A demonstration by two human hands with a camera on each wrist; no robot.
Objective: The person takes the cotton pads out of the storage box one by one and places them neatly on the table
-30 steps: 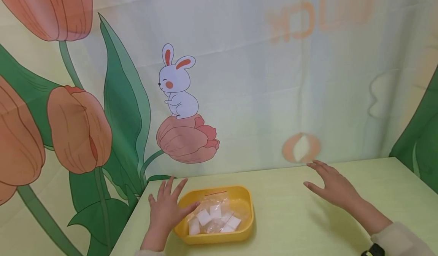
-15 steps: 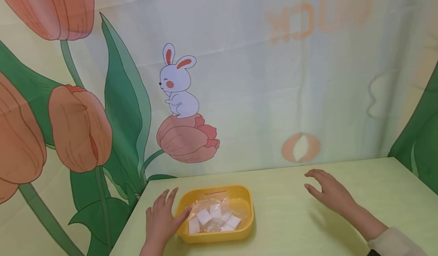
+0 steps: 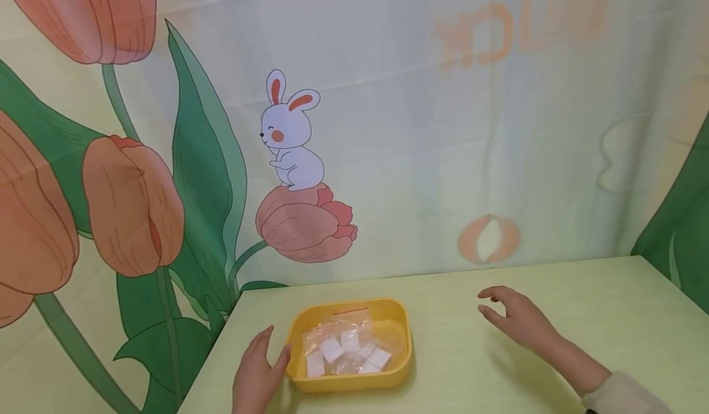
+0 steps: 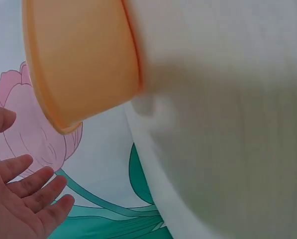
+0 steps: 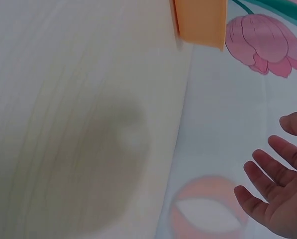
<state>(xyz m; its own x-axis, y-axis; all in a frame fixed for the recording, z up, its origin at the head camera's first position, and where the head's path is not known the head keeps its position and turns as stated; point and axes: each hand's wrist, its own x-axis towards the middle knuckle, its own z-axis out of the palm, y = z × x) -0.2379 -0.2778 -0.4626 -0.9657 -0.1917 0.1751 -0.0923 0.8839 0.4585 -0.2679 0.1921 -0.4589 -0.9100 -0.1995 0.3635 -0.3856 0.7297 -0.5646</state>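
A yellow rectangular tray [image 3: 396, 371] stands on the table, holding several clear zip bags [image 3: 346, 334] with white squares among them. My left hand [image 3: 257, 368] is just left of the tray, its thumb tip overlapping the rim in the head view. In the left wrist view, that hand [image 4: 26, 199] has its fingers spread, with the tray's side [image 4: 83, 55] beyond it. Well to the right of the tray, my right hand [image 3: 520, 318] hovers over the table, fingers loosely bent and holding nothing. The right wrist view shows this hand [image 5: 282, 184] with fingers apart.
The pale green table [image 3: 454, 340] ends at the back against a hanging cloth [image 3: 410, 155] printed with tulips and a rabbit. The table's left edge slants down close beside my left hand.
My left hand has drawn back down and left from over the tray to beside it. My right hand has come lower and slightly left. The tray stays put.
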